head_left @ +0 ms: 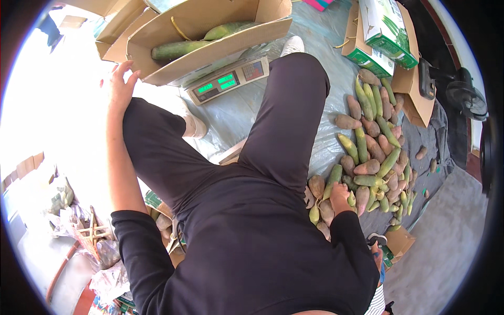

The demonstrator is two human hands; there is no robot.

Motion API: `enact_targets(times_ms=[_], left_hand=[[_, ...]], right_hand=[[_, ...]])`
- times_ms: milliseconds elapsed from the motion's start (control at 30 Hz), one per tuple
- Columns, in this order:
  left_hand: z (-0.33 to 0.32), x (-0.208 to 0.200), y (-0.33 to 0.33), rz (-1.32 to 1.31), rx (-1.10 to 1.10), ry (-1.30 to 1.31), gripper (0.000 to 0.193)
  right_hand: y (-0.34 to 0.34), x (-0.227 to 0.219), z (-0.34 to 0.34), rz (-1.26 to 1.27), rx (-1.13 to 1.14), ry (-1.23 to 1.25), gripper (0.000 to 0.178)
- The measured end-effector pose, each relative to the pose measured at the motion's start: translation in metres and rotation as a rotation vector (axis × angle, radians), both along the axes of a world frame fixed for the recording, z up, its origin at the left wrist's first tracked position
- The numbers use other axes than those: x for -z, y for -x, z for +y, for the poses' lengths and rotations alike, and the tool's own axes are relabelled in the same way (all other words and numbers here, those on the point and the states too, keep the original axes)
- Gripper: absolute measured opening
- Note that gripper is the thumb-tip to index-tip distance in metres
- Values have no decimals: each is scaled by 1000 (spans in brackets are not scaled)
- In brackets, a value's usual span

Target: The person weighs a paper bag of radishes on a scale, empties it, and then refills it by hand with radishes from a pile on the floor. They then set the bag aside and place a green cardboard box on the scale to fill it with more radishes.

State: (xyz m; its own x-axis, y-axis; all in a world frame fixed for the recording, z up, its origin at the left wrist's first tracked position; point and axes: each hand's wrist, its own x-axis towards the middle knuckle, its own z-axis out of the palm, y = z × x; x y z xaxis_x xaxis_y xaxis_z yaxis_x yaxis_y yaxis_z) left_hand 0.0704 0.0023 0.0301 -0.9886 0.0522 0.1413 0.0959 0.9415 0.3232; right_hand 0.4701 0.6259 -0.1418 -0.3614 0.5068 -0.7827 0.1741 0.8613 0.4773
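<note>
My left hand (pixel 122 86) is at the near left corner of an open cardboard carton (pixel 231 46), fingers spread and fingertips against or very near its edge. Inside the carton lie large green radishes (pixel 181 51). The carton rests on a digital scale (pixel 228 79) with lit green displays, between my feet. Down at my right side, my right hand (pixel 340 199) reaches into a pile of reddish-brown sweet potatoes (pixel 367 167) and long green radishes (pixel 389 161). Its fingers are curled beside one green radish (pixel 332 180); what they hold is hidden.
Green-and-white printed cartons (pixel 386 31) stand beyond the pile, with an open brown carton (pixel 412 100) and a black fan (pixel 464 94) near them. Plastic sheeting (pixel 315 47) covers the floor. Bagged goods (pixel 107 252) lie at left. Another person's striped clothing (pixel 377 302) shows at lower right.
</note>
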Motion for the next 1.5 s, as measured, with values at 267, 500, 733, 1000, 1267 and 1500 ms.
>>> enact_targets(times_ms=[267, 500, 733, 1000, 1267, 1500], left_hand=[[1, 2, 2, 19, 17, -9, 37], [10, -6, -4, -98, -34, 103, 38], [15, -2, -1, -74, -6, 46, 36], [13, 6, 3, -54, -7, -18, 37], [0, 13, 0, 4, 22, -85, 37], [0, 17, 6, -8, 23, -186, 38]], right_hand=[[23, -6, 44, 884, 507, 196, 52], [205, -126, -15, 1631, 558, 762, 51], [382, -270, -123, 1753, 86, 1295, 45], [468, -240, -249, 1729, -802, 942, 44], [456, -233, -221, 1708, -598, 955, 38], [374, -104, -86, 1513, -209, 768, 31]])
